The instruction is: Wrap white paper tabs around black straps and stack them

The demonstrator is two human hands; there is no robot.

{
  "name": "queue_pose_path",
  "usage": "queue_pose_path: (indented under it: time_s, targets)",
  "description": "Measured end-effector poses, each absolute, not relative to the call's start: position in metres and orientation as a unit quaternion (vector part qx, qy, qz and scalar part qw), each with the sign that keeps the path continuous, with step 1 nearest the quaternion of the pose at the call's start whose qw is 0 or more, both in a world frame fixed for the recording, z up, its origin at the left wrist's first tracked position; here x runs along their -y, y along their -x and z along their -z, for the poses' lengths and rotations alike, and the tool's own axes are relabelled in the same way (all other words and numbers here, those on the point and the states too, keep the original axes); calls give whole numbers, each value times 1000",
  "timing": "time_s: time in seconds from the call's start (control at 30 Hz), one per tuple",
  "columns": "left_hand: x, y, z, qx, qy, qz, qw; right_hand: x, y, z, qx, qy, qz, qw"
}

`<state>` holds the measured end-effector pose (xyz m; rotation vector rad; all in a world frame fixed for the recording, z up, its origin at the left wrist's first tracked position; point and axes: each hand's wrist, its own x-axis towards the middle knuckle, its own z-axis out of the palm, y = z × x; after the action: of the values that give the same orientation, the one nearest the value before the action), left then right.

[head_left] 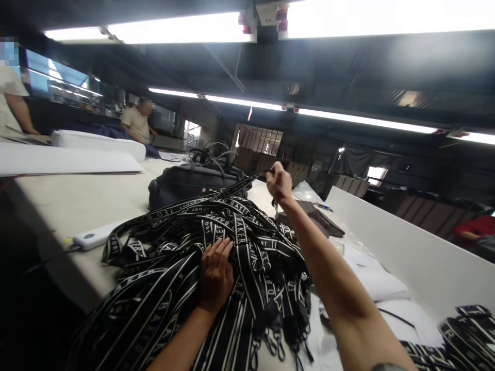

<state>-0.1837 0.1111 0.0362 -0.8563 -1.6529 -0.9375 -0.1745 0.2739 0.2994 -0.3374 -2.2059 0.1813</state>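
A big tangled pile of black bag straps point(240, 221) with white lettering and pale edge lines covers the near part of the table. Raised above the far side of the pile, my right hand point(279, 183) is closed on a strap point(247, 181) that stretches down to the left into the heap. My left hand point(216, 273) lies on top of the pile, fingers extended over the straps and holding nothing that I can see. Metal snap hooks point(276, 348) hang from strap ends at the front.
Behind the pile stands a dark duffel bag point(185, 183). A white handheld device point(95, 236) lies near the table's left edge. Dark folded fabric point(319, 219) and white sheets point(375, 273) lie at right, beside a white partition point(406, 242). Several people stand farther off.
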Motion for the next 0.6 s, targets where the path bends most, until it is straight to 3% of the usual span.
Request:
queue_pose_path:
  time_s: [0.13,0.27,0.43,0.6]
  targets:
    - [-112,185,-37,682,358,397,499,-250,110,-370,785,82,-32,613]
    - [-110,182,-41,660,374,419,500,-223,32,-405,686,4,31,727]
    - [-84,130,-75,560,321,563,516,-213,-44,-394,663,-60,95,740]
    - [-67,59,-149,506,512,619,314,-196,-84,-365,674,-82,109,726]
